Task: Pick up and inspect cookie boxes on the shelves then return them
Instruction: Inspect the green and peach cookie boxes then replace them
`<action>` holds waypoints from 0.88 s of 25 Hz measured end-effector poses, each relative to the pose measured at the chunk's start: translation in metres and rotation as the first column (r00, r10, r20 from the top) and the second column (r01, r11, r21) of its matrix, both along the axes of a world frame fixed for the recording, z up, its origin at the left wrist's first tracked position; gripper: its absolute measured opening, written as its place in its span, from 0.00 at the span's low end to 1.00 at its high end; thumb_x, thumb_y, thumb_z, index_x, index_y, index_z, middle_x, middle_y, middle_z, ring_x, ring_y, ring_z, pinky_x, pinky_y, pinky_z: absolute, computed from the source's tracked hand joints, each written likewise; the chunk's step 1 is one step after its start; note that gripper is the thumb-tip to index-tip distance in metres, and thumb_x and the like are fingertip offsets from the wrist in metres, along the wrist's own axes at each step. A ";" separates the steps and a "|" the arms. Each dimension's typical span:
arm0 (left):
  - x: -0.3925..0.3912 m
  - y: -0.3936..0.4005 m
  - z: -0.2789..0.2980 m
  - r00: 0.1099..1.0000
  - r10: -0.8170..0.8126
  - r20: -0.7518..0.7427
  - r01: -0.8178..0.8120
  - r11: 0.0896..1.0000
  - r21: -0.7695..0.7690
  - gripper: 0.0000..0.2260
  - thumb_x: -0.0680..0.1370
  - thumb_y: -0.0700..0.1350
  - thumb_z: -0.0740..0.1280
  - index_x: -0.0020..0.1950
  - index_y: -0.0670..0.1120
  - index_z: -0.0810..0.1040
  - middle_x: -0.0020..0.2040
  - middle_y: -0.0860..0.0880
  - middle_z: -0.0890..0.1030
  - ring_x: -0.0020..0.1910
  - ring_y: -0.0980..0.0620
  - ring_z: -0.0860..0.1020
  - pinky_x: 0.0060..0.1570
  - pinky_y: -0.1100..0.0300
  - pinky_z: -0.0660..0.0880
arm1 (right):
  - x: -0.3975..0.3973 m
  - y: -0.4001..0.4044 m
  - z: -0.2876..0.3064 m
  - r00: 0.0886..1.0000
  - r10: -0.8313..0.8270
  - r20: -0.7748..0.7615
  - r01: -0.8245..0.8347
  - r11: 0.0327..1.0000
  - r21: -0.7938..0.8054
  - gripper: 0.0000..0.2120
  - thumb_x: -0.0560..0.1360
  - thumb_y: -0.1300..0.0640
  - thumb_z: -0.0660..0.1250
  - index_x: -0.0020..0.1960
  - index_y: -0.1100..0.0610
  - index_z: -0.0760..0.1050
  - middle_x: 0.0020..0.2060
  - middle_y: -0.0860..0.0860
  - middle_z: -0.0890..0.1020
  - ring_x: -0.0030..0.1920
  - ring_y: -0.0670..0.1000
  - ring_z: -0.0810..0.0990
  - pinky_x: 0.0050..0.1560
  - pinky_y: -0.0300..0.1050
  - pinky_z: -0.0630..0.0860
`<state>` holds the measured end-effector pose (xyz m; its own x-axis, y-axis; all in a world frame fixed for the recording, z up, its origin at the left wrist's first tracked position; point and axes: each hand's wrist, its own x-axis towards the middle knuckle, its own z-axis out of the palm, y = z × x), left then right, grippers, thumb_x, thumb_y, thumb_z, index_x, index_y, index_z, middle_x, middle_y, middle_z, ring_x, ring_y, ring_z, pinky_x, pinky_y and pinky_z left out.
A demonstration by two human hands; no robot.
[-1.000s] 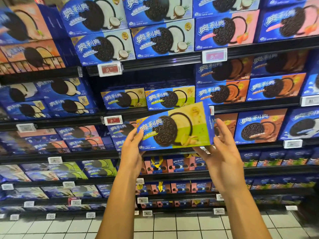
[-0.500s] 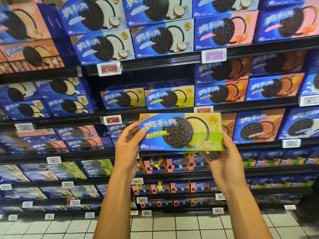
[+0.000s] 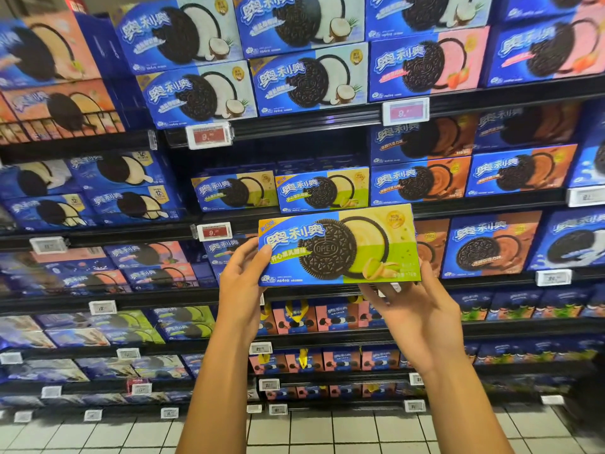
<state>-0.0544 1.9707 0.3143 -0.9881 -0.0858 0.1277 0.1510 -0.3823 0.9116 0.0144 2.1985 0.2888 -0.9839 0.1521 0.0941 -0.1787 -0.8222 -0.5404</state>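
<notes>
Cookie box (image 3: 339, 245) before shelves (image 3: 294, 126); left hand (image 3: 242, 283) left, right hand (image 3: 422, 312) beneath.

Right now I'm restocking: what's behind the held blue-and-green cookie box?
Behind the blue-and-green cardboard cookie box, a black shelf edge and an orange-and-blue box peek out; anything directly behind is covered.

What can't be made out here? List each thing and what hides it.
Head view only:
- Back of the held cookie box: faces away.
- Fingertips of the left hand and right hand: behind the box.
- White price tags on lower shelves: digits too small.
- Boxes at far left: blurred, cut by the edge.
</notes>
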 end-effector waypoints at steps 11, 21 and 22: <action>-0.002 -0.007 0.019 0.991 -0.096 0.097 0.103 0.992 -0.071 0.13 0.81 0.55 0.61 0.53 0.50 0.82 0.50 0.47 0.86 0.46 0.52 0.83 0.46 0.52 0.78 | 0.002 0.010 0.022 0.992 0.124 0.018 -0.124 0.992 0.021 0.20 0.81 0.49 0.62 0.70 0.57 0.75 0.67 0.61 0.78 0.64 0.62 0.80 0.55 0.56 0.81; 0.005 -0.001 0.022 0.990 -0.134 0.039 0.135 0.990 -0.034 0.12 0.82 0.49 0.60 0.56 0.50 0.83 0.58 0.46 0.84 0.53 0.51 0.83 0.42 0.57 0.80 | 0.001 0.009 0.019 0.980 0.197 -0.023 -0.199 0.974 -0.104 0.21 0.79 0.48 0.66 0.68 0.58 0.77 0.69 0.61 0.76 0.66 0.63 0.77 0.59 0.60 0.78; 0.005 -0.001 0.023 0.986 -0.167 0.012 0.168 0.985 -0.037 0.14 0.83 0.47 0.58 0.61 0.50 0.81 0.60 0.48 0.83 0.55 0.51 0.82 0.42 0.58 0.80 | 0.001 0.009 0.017 0.976 0.214 -0.042 -0.218 0.969 -0.118 0.21 0.80 0.48 0.65 0.69 0.57 0.77 0.69 0.61 0.76 0.67 0.64 0.76 0.61 0.62 0.77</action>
<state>-0.0492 1.9696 0.3371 -0.9892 0.0857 0.1191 0.0798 -0.3669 0.9268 0.0152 2.2076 0.3057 -0.9918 -0.0515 0.1170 -0.0040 -0.9022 -0.4313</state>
